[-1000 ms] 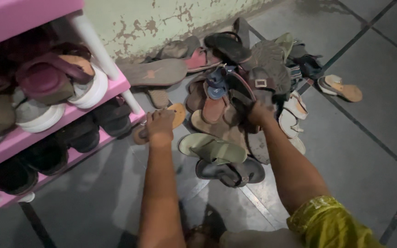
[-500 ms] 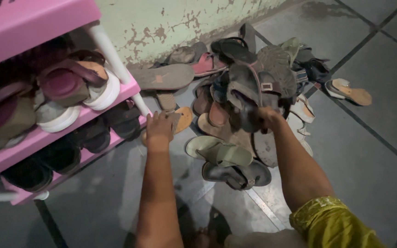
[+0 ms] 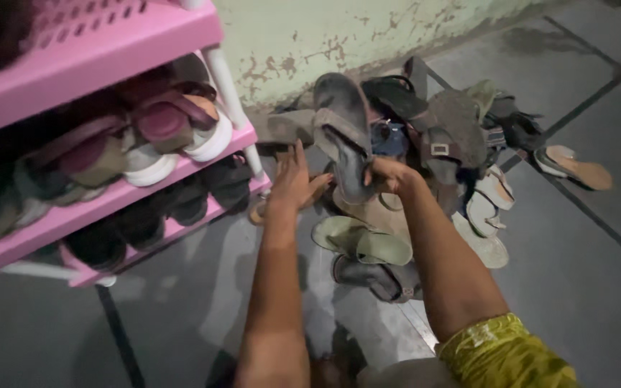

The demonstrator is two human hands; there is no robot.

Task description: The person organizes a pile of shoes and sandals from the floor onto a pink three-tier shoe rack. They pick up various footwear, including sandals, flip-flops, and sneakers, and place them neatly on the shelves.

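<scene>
My right hand (image 3: 388, 172) grips a dark worn sandal (image 3: 343, 129) by its lower end and holds it upright above the floor. My left hand (image 3: 292, 179) is open with fingers spread, just left of that sandal and over a tan flip-flop on the floor. Behind both hands lies a pile of sandals and slippers (image 3: 447, 136) against the wall. A green slipper (image 3: 361, 243) and a dark sandal (image 3: 379, 279) lie on the floor between my forearms.
A pink shoe rack (image 3: 102, 43) stands at the left, its shelves packed with shoes. One tan sandal (image 3: 576, 169) lies apart at the right on the grey tiled floor (image 3: 576, 273). A peeling green wall (image 3: 339, 29) runs behind the pile.
My right hand has lifted the dark sandal out of the pile and moved it left. My left hand has come off the tan flip-flop and risen beside it. The view has shifted left.
</scene>
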